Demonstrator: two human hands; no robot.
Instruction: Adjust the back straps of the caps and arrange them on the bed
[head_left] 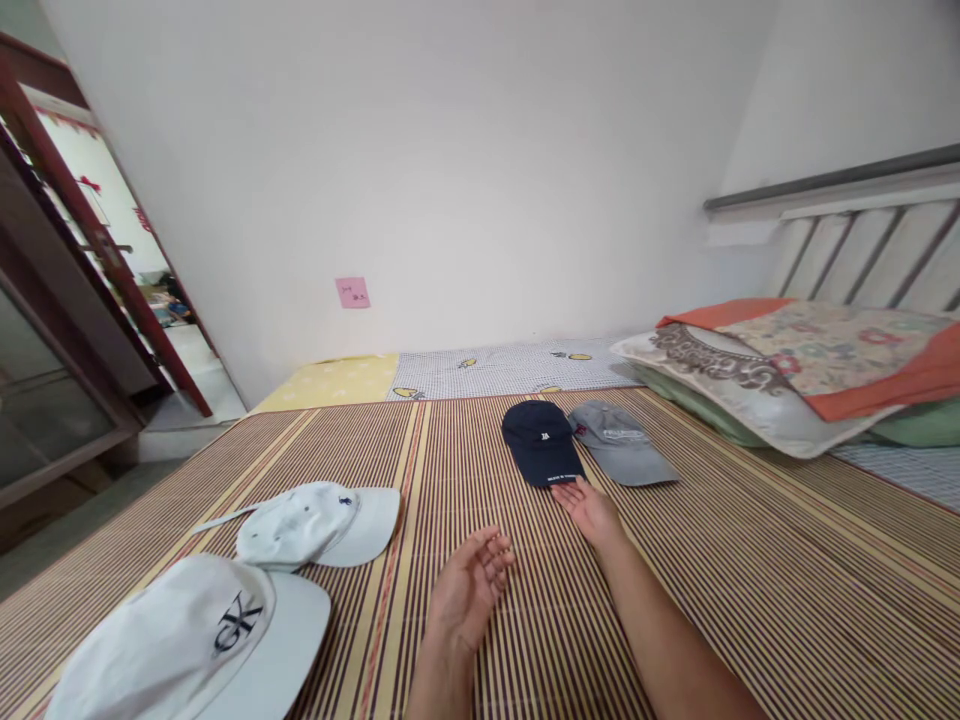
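Observation:
A navy baseball cap [534,440] lies on the striped bamboo mat [442,470], its brim toward me. My right hand [589,510] is at the brim's edge, palm up with the fingers stretched out; whether it bears any of the brim's weight I cannot tell. Touching the navy cap on its right is a grey baseball cap [619,440]. My left hand [471,585] hovers over the mat, fingers loosely curled and apart, holding nothing. To the left lie a white cap with a small dark logo [300,525] and, nearer me, a larger white cap with black letters [180,630].
Pillows with a floral cover [840,350] are stacked at the right, by a white slatted headboard [870,250]. A patterned sheet [495,372] shows along the white wall [480,180], which bears a pink note [352,293]. A doorway with a red-brown frame [112,260] stands at the left.

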